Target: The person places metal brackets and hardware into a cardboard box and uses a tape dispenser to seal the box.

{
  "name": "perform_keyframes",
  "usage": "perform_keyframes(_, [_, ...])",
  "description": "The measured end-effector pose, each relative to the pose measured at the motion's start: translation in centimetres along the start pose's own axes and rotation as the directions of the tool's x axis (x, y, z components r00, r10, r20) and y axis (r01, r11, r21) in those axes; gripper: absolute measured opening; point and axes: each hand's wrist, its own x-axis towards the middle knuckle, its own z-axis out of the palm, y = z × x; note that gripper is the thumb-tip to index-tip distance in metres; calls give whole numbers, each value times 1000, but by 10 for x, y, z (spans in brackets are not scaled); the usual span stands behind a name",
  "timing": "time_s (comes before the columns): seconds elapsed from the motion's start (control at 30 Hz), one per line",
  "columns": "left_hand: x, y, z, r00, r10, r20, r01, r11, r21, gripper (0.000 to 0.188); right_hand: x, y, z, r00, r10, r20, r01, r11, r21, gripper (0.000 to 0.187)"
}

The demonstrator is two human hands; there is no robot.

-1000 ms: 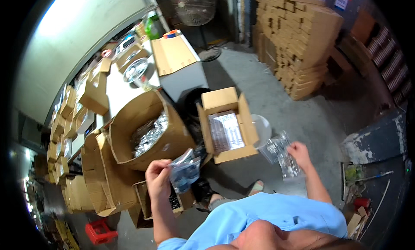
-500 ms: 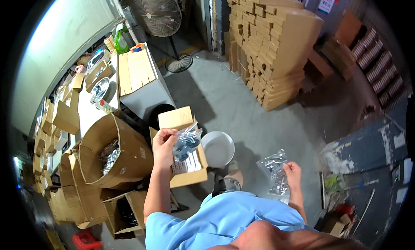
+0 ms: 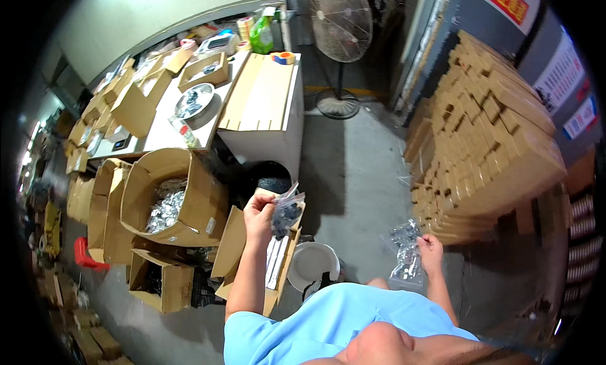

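Pinched by its top edge, a clear plastic bag of dark small parts (image 3: 286,218) hangs from my left hand (image 3: 257,215). Beneath it stands an open cardboard box (image 3: 273,297) with long white pieces (image 3: 275,262) inside; the bag hides part of that box. Out to the right, my right hand (image 3: 430,251) is closed on the edge of another clear bag, this one with shiny metal parts (image 3: 406,258). That bag hangs over the floor, apart from everything else. What exactly the parts in both bags are is too small to tell.
A large round-bent carton (image 3: 208,204) of silvery bags stands at left, a smaller box (image 3: 170,283) below it. A pale bucket (image 3: 314,264) sits beside the open box. Behind are a cluttered table (image 3: 211,126), a standing fan (image 3: 341,24) and tall stacked cartons (image 3: 499,157).
My view has swung left, so the table, fan and stacked cartons sit further right in it. Both hands still hold their bags.
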Motion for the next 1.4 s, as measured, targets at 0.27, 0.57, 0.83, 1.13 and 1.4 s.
perform_keyframes(0.27, [87,-7,75,978,53,-201,-68,995,-67,15,183,40,-21,989,-16,147,15,1000,6,11])
perform_keyframes(0.57, [255,22,48,866,141,-479,-125,990,66,15,370,0,35,933,-112,343,108,994,30,13])
perform_keyframes(0.83, [454,119,-56,632,503,-590,-293,859,420,12,485,-47,183,872,-238,429,265,964,-4,15])
perform_keyframes(1.13, [679,157,-133,457,710,-536,30,590,807,6,569,-121,320,906,-127,403,156,987,-40,15])
perform_keyframes(1.4, [787,111,-133,553,713,-432,-304,655,692,20,630,-177,432,811,-102,576,89,995,51,12])
